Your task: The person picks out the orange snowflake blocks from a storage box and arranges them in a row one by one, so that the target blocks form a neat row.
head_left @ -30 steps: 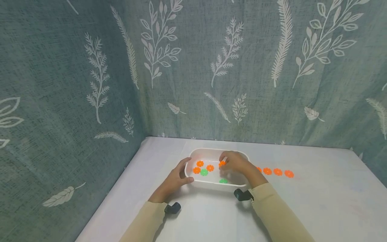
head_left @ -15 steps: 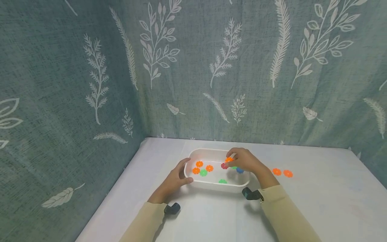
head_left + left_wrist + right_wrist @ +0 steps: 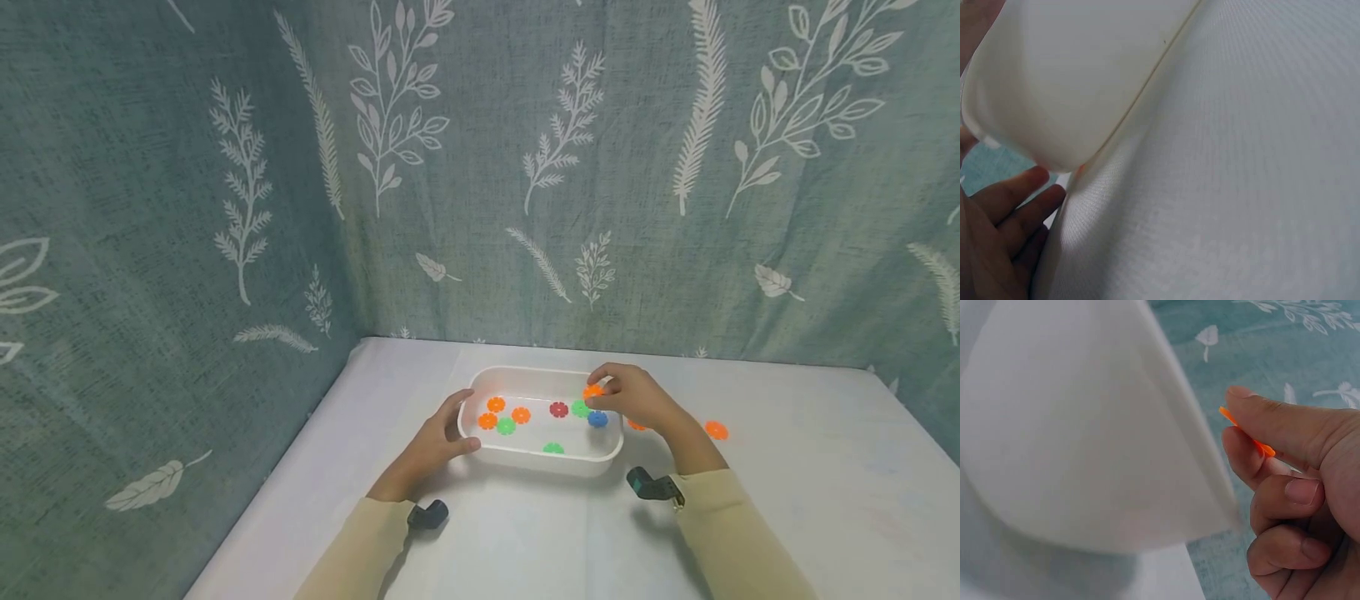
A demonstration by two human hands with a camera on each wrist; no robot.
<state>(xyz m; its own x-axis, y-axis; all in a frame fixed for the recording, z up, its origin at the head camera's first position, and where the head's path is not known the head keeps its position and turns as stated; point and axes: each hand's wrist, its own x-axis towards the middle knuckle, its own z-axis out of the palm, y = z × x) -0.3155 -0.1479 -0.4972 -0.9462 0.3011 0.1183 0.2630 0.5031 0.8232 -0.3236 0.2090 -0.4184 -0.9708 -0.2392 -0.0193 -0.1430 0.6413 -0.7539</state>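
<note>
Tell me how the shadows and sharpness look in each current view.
Head view: soft shadows beside the white tray and sleeves on the white table; left wrist view: shadow band along the tray's lower edge; right wrist view: tray rim blurred, right hand and orange piece sharper.

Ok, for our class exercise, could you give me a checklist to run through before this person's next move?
1. Tray upright on the table: ok.
2. Left hand at the tray's left end: ok, it holds that end.
3. Right hand pinching a piece: ok, it holds an orange piece.
4. Held piece clear of the nearby green piece: cannot tell; they look close in the head view.
5. Pieces on the table in full view: not ok, another orange piece is partly covered.
6. Count of pieces on the table: cannot tell; the right arm may hide some.
</note>
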